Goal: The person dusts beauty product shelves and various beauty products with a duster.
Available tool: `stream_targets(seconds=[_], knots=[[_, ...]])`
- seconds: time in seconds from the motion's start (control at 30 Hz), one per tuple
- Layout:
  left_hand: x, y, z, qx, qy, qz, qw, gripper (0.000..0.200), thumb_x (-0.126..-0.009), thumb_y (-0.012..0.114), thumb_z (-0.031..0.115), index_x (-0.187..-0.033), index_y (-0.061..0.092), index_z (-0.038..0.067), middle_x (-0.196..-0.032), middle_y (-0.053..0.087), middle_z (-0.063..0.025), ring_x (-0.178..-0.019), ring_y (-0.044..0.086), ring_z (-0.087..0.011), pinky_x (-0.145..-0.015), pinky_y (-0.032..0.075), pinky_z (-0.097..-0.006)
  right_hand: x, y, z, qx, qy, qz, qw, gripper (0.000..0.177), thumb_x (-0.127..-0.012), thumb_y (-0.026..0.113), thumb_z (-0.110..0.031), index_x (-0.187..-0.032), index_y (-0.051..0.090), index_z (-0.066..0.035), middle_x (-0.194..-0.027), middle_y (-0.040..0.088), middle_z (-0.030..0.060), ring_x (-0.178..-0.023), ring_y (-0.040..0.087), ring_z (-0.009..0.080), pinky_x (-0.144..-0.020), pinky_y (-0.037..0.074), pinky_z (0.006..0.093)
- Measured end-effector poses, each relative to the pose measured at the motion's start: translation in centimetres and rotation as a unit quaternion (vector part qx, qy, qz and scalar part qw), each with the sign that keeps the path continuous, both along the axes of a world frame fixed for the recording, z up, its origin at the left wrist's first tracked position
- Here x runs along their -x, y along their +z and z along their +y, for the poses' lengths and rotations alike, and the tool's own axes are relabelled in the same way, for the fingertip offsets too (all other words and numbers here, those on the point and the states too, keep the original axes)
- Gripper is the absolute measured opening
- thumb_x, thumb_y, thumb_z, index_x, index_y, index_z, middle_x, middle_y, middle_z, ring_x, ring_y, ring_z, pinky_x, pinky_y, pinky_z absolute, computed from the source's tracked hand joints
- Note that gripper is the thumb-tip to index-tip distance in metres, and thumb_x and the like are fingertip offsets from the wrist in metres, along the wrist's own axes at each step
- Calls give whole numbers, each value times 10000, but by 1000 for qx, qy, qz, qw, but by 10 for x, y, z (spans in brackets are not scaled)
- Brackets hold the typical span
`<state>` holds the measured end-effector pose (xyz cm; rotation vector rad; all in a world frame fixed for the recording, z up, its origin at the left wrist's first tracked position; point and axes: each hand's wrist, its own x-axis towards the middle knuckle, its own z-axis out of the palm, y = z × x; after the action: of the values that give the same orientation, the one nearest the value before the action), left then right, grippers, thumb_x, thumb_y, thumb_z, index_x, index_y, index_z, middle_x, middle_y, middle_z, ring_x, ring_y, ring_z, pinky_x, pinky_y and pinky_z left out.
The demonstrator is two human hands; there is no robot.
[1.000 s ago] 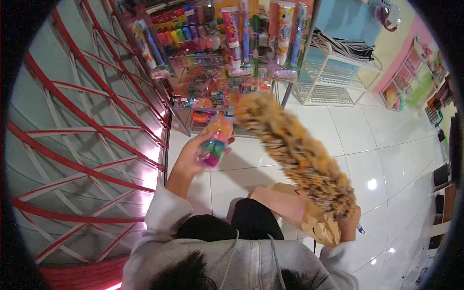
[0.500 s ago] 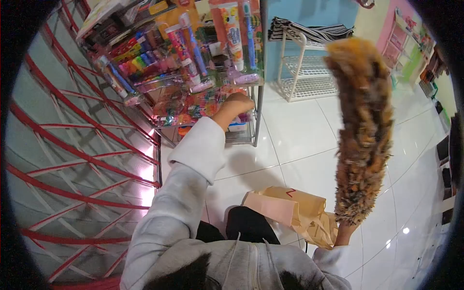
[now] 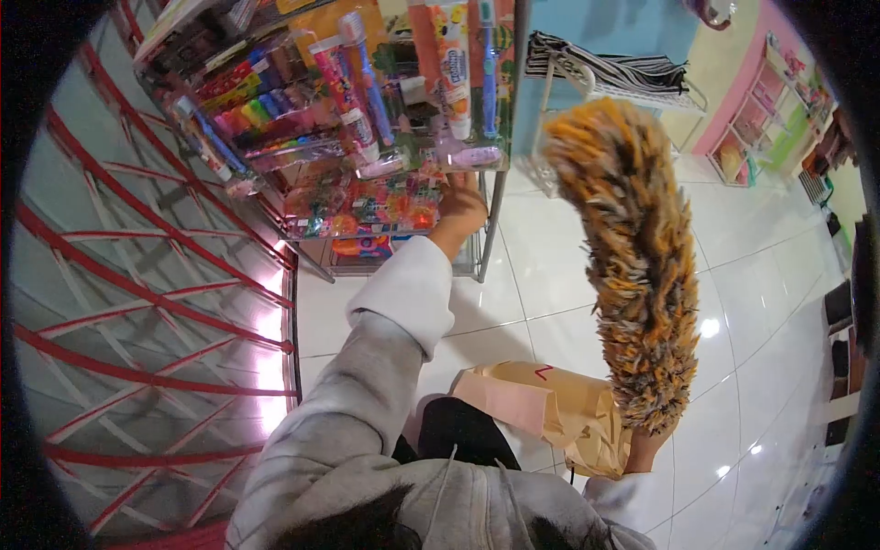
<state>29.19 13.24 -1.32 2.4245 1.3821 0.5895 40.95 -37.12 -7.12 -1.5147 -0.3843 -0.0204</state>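
Note:
A fluffy brown-and-orange feather-style duster [image 3: 637,266] stands upright, with my right hand [image 3: 647,447] closed around its lower end. My left hand [image 3: 463,213] reaches to the right side of a metal display rack [image 3: 495,220], its fingertips partly hidden under the hanging packs. Just above that hand hang toothbrush-and-toothpaste packs [image 3: 454,82]. Colourful plastic-wrapped packs [image 3: 367,203] lie on the rack level to its left. Whether the left fingers hold anything I cannot tell.
A red folding lattice gate [image 3: 137,367] runs along the left. On the white tiled floor below the duster is a brown paper bag [image 3: 513,376]. Behind the duster, striped cloth [image 3: 605,64] lies on a white wire rack. Pink-framed shelves [image 3: 756,110] stand at the far right.
The duster has swung left and its top tilts further left. My left hand has moved slightly down and right, its fingers now under the hanging packs. The view has shifted a little.

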Motion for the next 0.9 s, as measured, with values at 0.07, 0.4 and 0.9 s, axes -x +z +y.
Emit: stream_targets(seconds=[0.07, 0.4, 0.9], knots=[[1, -5, 3, 14, 11, 17, 1000, 514, -874, 420, 160, -1372, 301, 106, -1459, 182, -284, -1276, 302, -490, -1018, 352, -522, 0, 1, 6, -3, 10, 1, 1000, 526, -830, 667, -318, -1144, 512, 74, -1097, 600, 143, -998, 577, 222, -835, 473, 331], [72, 22, -35, -144, -198, 69, 967, 322, -911, 452, 247, -1128, 569, 39, -1319, 453, -224, -1232, 443, -350, -950, 441, -457, 8, 24, 33, -8, 61, -18, 998, 527, -815, 683, -307, -1143, 513, 68, -1092, 600, 143, -990, 581, 229, -835, 472, 331], [175, -12, 68, -204, -46, 40, 977, 539, -776, 568, 209, -1304, 477, 160, -1299, 500, -115, -1194, 481, -310, -1006, 387, -404, 38, 47, 41, -4, 66, -51, 996, 530, -791, 707, -291, -1142, 515, 57, -1084, 600, 142, -980, 586, 240, -834, 470, 332]])
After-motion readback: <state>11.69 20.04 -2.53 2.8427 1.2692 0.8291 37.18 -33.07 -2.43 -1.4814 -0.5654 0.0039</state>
